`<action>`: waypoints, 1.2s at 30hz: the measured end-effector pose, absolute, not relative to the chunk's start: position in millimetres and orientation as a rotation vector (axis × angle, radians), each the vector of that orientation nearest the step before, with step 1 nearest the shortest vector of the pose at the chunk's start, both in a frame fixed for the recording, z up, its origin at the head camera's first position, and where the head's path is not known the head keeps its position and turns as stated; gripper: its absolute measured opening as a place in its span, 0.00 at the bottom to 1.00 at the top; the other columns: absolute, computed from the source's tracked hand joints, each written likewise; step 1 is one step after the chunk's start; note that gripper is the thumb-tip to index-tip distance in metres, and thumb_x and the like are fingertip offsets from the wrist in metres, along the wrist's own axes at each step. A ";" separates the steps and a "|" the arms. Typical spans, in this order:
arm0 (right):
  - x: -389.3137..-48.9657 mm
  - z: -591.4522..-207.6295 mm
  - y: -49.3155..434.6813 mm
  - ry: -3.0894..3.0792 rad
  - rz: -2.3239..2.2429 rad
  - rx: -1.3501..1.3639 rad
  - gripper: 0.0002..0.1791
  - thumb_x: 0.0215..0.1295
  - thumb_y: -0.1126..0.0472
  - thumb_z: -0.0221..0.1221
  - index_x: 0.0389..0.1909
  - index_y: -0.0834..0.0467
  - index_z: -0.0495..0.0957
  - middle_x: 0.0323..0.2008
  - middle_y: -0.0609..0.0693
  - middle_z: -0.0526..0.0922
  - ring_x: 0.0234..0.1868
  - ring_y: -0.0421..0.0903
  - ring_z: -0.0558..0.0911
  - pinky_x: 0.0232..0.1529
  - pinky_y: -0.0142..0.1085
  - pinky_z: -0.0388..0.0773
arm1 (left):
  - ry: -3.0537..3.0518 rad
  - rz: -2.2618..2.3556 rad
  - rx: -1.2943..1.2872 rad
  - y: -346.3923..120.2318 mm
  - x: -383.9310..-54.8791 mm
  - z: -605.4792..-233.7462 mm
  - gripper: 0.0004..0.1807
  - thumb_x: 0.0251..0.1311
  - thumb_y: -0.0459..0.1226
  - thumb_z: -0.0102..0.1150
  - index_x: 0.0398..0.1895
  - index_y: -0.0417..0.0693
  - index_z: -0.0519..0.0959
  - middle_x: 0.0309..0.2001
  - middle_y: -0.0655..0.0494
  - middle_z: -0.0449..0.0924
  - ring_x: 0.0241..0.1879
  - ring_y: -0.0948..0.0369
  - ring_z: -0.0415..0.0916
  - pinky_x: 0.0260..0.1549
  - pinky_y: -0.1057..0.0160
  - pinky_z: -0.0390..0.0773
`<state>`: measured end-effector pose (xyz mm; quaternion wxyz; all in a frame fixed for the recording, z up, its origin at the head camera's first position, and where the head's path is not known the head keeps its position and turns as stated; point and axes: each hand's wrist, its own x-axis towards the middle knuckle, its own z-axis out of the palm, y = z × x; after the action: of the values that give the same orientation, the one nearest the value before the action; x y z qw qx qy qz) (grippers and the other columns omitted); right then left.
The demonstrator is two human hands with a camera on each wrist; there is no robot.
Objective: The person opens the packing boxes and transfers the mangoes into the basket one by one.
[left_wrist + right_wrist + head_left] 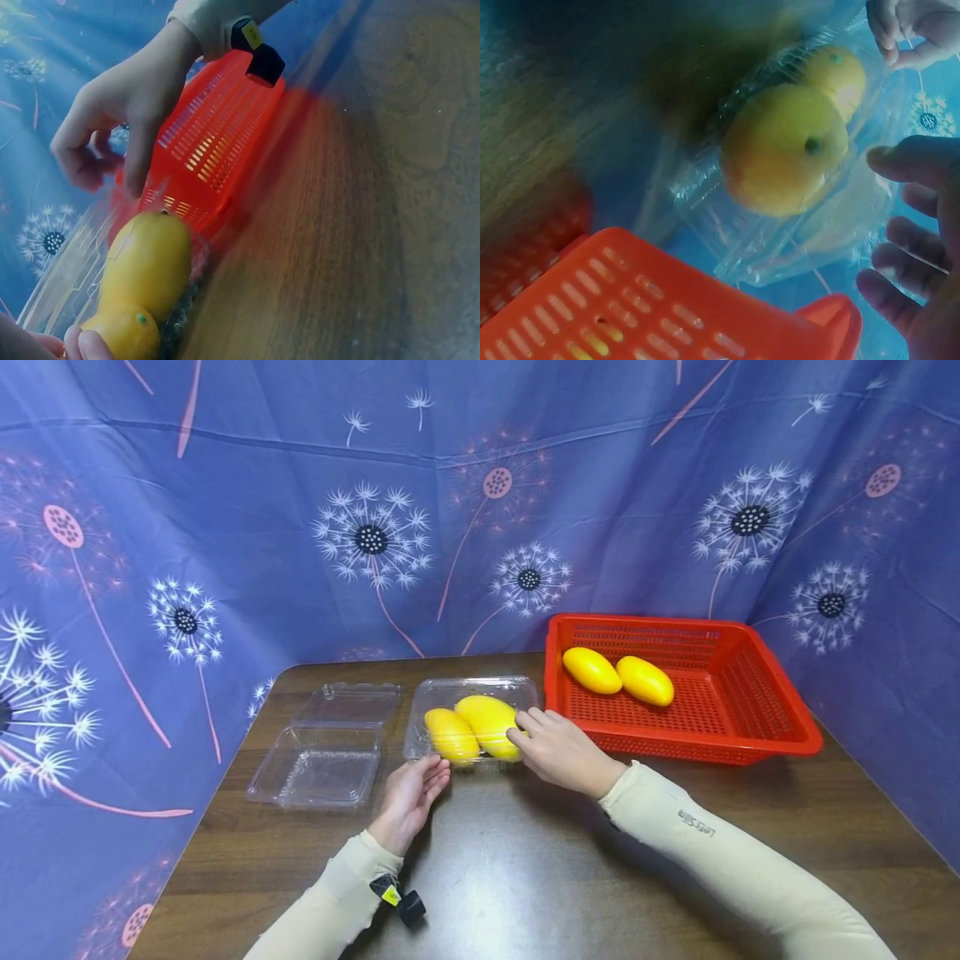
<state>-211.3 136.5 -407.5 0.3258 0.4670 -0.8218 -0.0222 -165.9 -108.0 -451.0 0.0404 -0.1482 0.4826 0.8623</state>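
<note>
Two yellow mangoes [491, 725] lie side by side in a clear plastic clamshell container [422, 700] at the middle of the table. Clear plastic shows over the fruit, but glare hides how far its lid is closed. My left hand [411, 795] pinches the container's front left edge between thumb and fingertips. At the container's front right corner, my right hand [561, 750] hovers beside the larger mango [148, 259]. In the right wrist view its fingers [907, 270] are apart and loosely bent, with nothing between them.
A red perforated basket [780, 710] stands at the right, with two more mangoes [645, 681] inside. Another clear clamshell container [322, 768] sits at the left with its lid raised at the back. A blue dandelion-patterned cloth [450, 527] hangs behind the wooden table [480, 877].
</note>
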 end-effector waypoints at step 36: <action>-222.6 -427.7 51.8 -2.049 -0.085 1.235 0.13 0.60 0.57 0.62 0.45 0.57 0.79 0.41 0.50 0.82 0.43 0.47 0.81 0.44 0.36 0.81 | 1.570 2.505 -0.568 -102.7 -164.2 -445.6 0.02 0.64 0.27 0.50 0.36 0.38 0.73 0.24 0.57 0.82 0.27 0.66 0.80 0.31 0.72 0.82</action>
<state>-222.6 51.8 -427.7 0.3652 0.4804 -0.7967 -0.0329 -164.2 -102.7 -445.6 0.0655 -0.1884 0.5204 0.8303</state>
